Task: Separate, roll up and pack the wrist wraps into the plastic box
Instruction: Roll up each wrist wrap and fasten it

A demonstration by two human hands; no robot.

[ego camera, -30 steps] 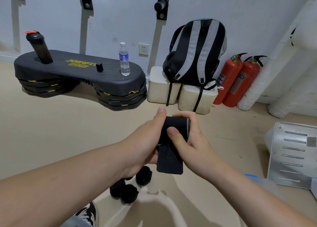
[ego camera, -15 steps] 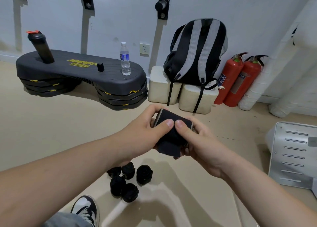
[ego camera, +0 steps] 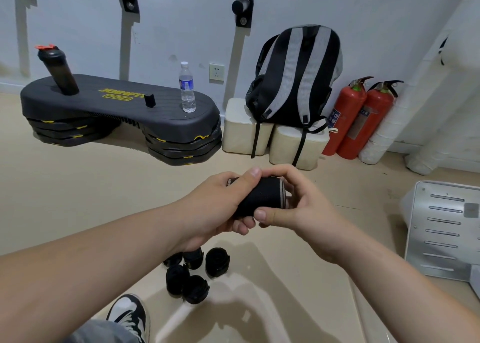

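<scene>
Left hand (ego camera: 220,202) and right hand (ego camera: 304,209) both clasp the black rolled fabric wrist wrap (ego camera: 262,196), its axis 9-to-3 o'clock.

held wrist wrap (ego camera: 262,196): black, with a pale stripe along one edge. rolled wraps (ego camera: 193,275) on the beige floor (ego camera: 78,187): black. backpack (ego camera: 298,75): black with grey vertical stripes. fire extinguishers (ego camera: 371,124): red, black handles. step platform (ego camera: 117,109): dark grey, yellow lettering. shaker bottle (ego camera: 58,72): black, orange cap. shoe (ego camera: 130,314): black and white.
</scene>
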